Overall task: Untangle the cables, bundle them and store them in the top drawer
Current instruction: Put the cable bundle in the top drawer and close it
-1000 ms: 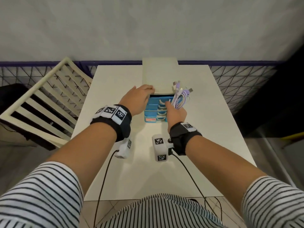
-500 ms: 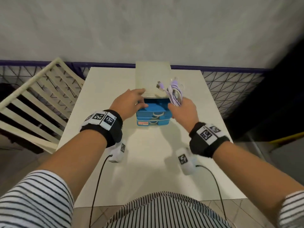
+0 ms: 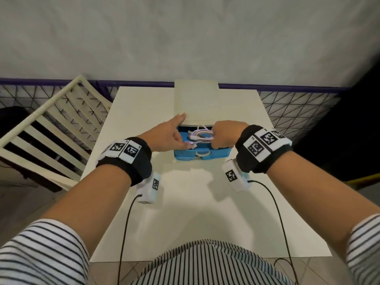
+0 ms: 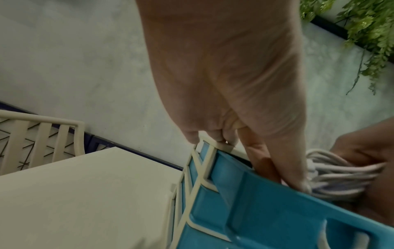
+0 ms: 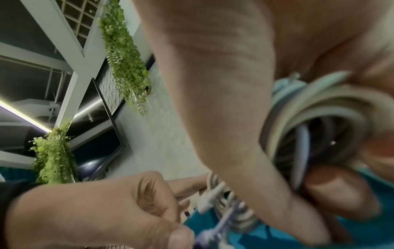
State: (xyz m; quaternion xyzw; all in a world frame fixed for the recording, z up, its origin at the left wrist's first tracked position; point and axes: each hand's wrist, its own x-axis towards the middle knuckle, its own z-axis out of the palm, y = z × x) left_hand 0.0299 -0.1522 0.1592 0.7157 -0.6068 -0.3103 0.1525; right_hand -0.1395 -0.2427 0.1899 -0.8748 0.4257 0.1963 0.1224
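A cream drawer unit point(image 3: 197, 103) stands at the back middle of the white table. Its blue top drawer point(image 3: 205, 153) is pulled out toward me. My right hand point(image 3: 216, 140) grips the coiled bundle of white and lilac cables point(image 3: 202, 135) and holds it inside that drawer. In the right wrist view the coil point(image 5: 319, 109) is wrapped by my fingers. My left hand point(image 3: 181, 140) has its index finger on the unit's top front edge. Its thumb and a finger pinch the loose purple plug point(image 3: 188, 143) at the drawer's left side, and the plug point(image 5: 206, 235) also shows in the right wrist view.
Lower blue drawers point(image 3: 203, 158) sit closed under the open one. A cream slatted chair point(image 3: 51, 128) stands left of the table point(image 3: 185, 212). A black wire grid point(image 3: 287, 112) runs behind the table below a grey wall. Two black cords trail over the table's near edge.
My right hand has brought the bundle down from beside the unit's top into the open top drawer. My left hand has shifted from the drawer's front corner to the purple plug.
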